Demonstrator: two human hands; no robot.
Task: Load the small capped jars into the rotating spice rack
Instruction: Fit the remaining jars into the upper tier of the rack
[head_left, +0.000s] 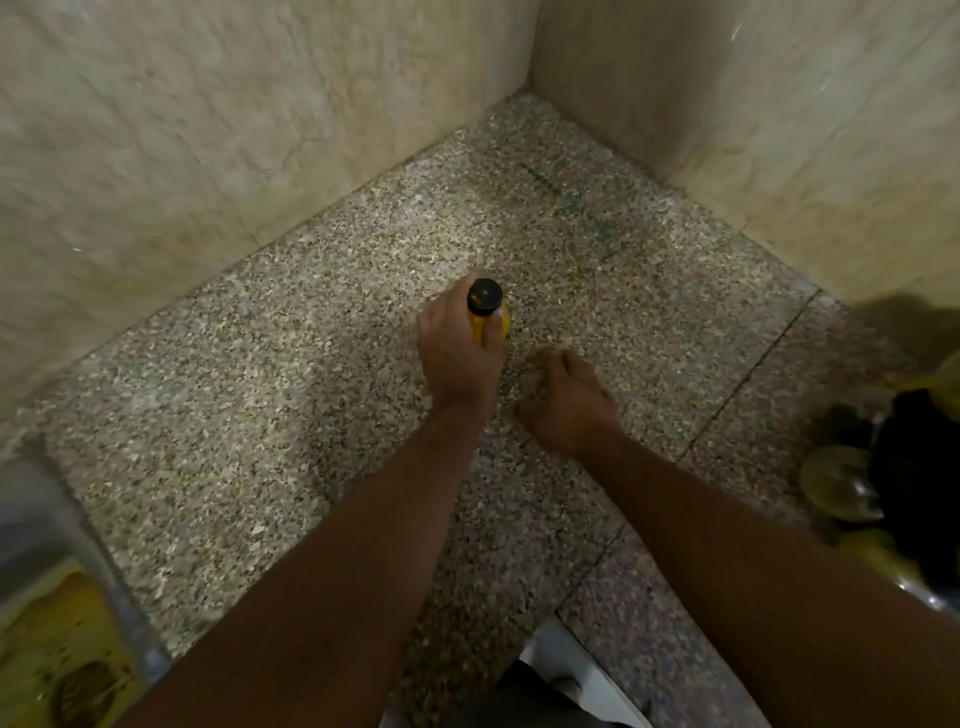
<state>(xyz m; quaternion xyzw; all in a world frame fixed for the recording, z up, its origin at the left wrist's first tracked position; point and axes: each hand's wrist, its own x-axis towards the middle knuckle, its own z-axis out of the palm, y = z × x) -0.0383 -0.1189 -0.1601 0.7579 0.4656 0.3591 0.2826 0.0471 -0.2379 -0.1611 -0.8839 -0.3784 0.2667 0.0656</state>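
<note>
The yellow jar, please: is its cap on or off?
On. A black cap sits atop the yellow jar, which the left hand grips upright.

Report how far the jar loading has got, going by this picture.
Done: nothing can be confirmed; the dark rack at the right edge is blurred, though yellowish shapes beside it may be jars. In hand: the left hand grips a yellow jar with a black cap over the speckled counter. The right hand is loosely curled and holds nothing. Left: carry this jar across to the rack; no other loose jars are in view.
</note>
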